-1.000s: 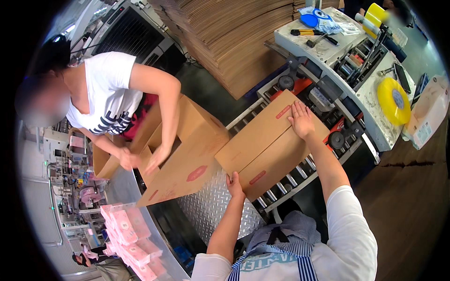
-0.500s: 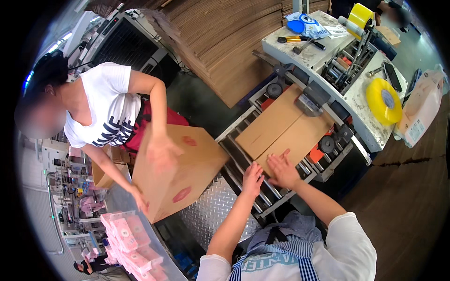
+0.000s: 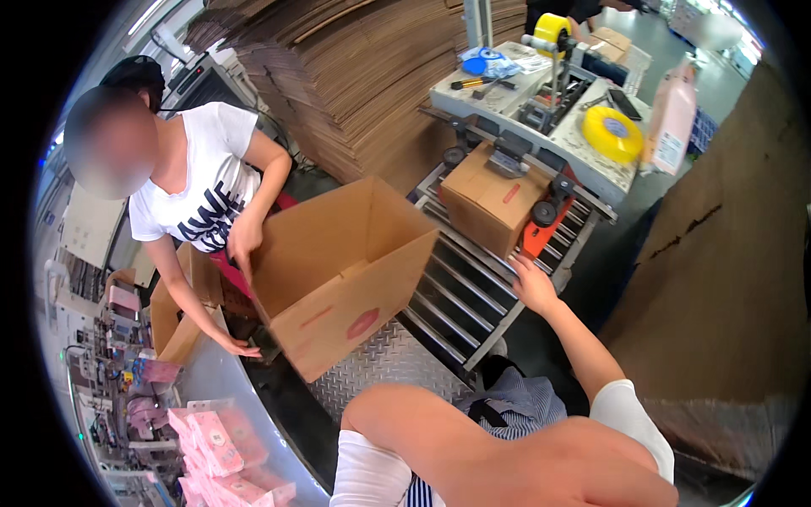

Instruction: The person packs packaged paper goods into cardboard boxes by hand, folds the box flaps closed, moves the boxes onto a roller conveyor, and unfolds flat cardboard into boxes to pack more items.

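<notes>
The closed carton (image 3: 498,196) has moved away from the 2 hands: it now sits on the roller conveyor (image 3: 452,291), under the head of the carton sealer (image 3: 507,156), between its drive wheels. This means that the machine, not a palm, now has it. The right hand (image 3: 535,286) is just beside its near lower corner, fingers stretched and slightly apart, gripping no carton. The left forearm (image 3: 507,456) has swung across the body; its fingers are hidden, so I cannot tell their state.
</notes>
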`<control>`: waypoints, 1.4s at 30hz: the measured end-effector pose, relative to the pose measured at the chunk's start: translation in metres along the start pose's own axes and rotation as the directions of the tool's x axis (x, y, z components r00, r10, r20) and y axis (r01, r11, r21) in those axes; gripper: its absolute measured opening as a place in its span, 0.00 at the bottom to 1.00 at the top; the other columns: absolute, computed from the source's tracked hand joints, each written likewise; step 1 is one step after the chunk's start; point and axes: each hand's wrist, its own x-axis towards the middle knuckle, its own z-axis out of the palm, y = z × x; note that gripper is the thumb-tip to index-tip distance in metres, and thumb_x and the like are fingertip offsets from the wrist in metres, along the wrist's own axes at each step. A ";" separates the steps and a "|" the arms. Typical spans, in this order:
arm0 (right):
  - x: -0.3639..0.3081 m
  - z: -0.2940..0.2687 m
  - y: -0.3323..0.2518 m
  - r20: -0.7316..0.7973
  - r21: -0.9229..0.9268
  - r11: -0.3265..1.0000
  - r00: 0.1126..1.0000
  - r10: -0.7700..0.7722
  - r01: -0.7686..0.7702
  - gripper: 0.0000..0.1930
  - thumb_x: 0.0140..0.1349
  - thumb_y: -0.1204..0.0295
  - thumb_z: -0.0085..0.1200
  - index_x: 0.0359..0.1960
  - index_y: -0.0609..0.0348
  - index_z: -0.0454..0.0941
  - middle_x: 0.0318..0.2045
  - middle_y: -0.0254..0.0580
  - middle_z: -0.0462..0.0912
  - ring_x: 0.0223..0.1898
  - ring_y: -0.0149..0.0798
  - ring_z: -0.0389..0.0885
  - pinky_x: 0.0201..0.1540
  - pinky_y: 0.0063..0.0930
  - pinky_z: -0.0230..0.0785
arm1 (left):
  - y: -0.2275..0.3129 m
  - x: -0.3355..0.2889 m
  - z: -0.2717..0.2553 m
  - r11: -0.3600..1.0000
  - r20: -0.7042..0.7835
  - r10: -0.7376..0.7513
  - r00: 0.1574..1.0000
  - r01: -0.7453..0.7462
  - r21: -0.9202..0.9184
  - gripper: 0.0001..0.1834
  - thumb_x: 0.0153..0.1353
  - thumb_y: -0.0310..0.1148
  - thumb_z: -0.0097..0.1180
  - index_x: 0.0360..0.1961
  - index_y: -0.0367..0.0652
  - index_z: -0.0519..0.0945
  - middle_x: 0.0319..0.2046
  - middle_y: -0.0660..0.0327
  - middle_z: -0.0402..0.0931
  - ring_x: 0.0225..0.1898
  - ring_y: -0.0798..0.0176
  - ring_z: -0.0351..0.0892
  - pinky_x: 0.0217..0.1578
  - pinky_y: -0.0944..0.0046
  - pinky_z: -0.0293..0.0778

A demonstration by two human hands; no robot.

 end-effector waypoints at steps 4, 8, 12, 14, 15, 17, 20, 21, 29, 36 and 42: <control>-0.090 -0.069 -0.008 -0.126 -0.045 0.993 0.986 0.104 -0.111 0.18 0.51 0.75 0.50 0.47 0.56 0.72 0.50 0.49 0.73 0.48 0.52 0.74 0.49 0.39 0.69 | 0.026 -0.023 0.056 0.923 0.058 0.004 0.998 0.018 -0.385 0.30 0.59 0.58 0.47 0.24 0.35 0.75 0.18 0.57 0.69 0.15 0.54 0.69 0.15 0.61 0.61; -0.150 -0.171 -0.035 -0.367 -0.193 0.970 0.928 0.068 -0.148 0.15 0.53 0.77 0.51 0.45 0.55 0.74 0.50 0.46 0.74 0.47 0.49 0.76 0.48 0.36 0.70 | 0.047 -0.040 0.095 0.628 0.144 -0.104 0.984 0.177 -0.758 0.26 0.60 0.50 0.52 0.19 0.36 0.73 0.14 0.58 0.66 0.14 0.54 0.66 0.14 0.60 0.59; -0.198 -0.285 -0.092 -0.587 -0.431 0.881 0.802 -0.108 -0.197 0.14 0.53 0.83 0.49 0.41 0.56 0.76 0.42 0.44 0.79 0.44 0.47 0.78 0.46 0.34 0.71 | 0.046 -0.051 0.128 0.564 0.284 0.015 0.959 0.226 -0.794 0.24 0.60 0.47 0.52 0.15 0.39 0.72 0.12 0.60 0.63 0.12 0.57 0.64 0.13 0.61 0.55; -0.216 -0.335 -0.123 -0.674 -0.569 0.795 0.674 -0.302 -0.212 0.17 0.49 0.86 0.50 0.41 0.54 0.77 0.38 0.42 0.80 0.39 0.44 0.79 0.41 0.30 0.72 | 0.046 -0.058 0.140 0.656 0.268 0.160 0.950 0.101 -0.748 0.25 0.61 0.48 0.51 0.14 0.41 0.72 0.11 0.61 0.63 0.11 0.58 0.63 0.12 0.61 0.54; -0.230 -0.365 -0.139 -0.694 -0.627 0.735 0.612 -0.378 -0.257 0.17 0.49 0.86 0.50 0.40 0.54 0.77 0.35 0.41 0.80 0.36 0.42 0.78 0.38 0.30 0.71 | 0.051 -0.059 0.145 0.685 0.270 0.153 0.951 0.095 -0.722 0.26 0.62 0.49 0.48 0.13 0.42 0.71 0.11 0.62 0.62 0.11 0.59 0.61 0.12 0.61 0.53; -0.248 -0.422 -0.165 -0.675 -0.731 0.608 0.464 -0.574 -0.310 0.15 0.49 0.87 0.50 0.37 0.55 0.78 0.32 0.39 0.79 0.31 0.39 0.76 0.34 0.30 0.69 | 0.049 -0.061 0.157 0.707 0.288 0.163 0.944 0.092 -0.701 0.27 0.63 0.50 0.46 0.12 0.44 0.70 0.11 0.63 0.61 0.10 0.61 0.60 0.12 0.62 0.53; -0.254 -0.487 -0.186 -0.746 -0.664 0.634 0.298 -0.595 -0.397 0.10 0.54 0.83 0.48 0.35 0.55 0.77 0.30 0.36 0.79 0.23 0.32 0.76 0.25 0.21 0.68 | 0.031 -0.065 0.169 0.801 0.354 0.330 0.875 -0.061 -0.596 0.29 0.65 0.50 0.42 0.09 0.46 0.65 0.11 0.65 0.59 0.10 0.64 0.58 0.11 0.64 0.51; -0.249 -0.503 -0.191 -0.712 -0.701 0.586 0.354 -0.607 -0.407 0.08 0.55 0.79 0.49 0.35 0.54 0.78 0.32 0.34 0.79 0.25 0.34 0.76 0.28 0.24 0.69 | 0.025 -0.065 0.174 0.815 0.365 0.376 0.852 -0.116 -0.568 0.30 0.65 0.50 0.41 0.08 0.47 0.63 0.11 0.66 0.58 0.10 0.65 0.57 0.11 0.64 0.51; -0.252 -0.622 -0.194 -0.436 -0.641 0.699 0.900 0.009 -0.317 0.11 0.51 0.69 0.59 0.35 0.58 0.81 0.35 0.36 0.74 0.40 0.38 0.72 0.47 0.32 0.64 | -0.033 -0.096 0.157 0.939 0.502 -0.047 0.864 0.209 -0.272 0.22 0.66 0.36 0.37 0.12 0.43 0.60 0.12 0.62 0.60 0.11 0.59 0.55 0.14 0.62 0.52; -0.253 -0.674 -0.158 -0.403 -0.890 0.386 0.817 -0.413 -0.243 0.08 0.52 0.68 0.57 0.33 0.53 0.81 0.32 0.32 0.75 0.39 0.38 0.73 0.46 0.32 0.63 | -0.090 -0.178 0.120 0.449 0.024 -0.881 0.472 0.821 0.352 0.18 0.66 0.33 0.41 0.19 0.38 0.68 0.19 0.62 0.69 0.22 0.72 0.65 0.24 0.69 0.62; -0.237 -0.677 -0.139 -0.675 -0.701 0.196 0.550 -0.492 -0.685 0.09 0.57 0.67 0.54 0.40 0.50 0.78 0.36 0.32 0.81 0.40 0.38 0.78 0.44 0.31 0.69 | -0.077 -0.412 0.067 0.046 -0.118 -0.967 0.227 0.607 0.793 0.19 0.59 0.43 0.51 0.46 0.40 0.74 0.41 0.51 0.76 0.41 0.55 0.77 0.41 0.62 0.71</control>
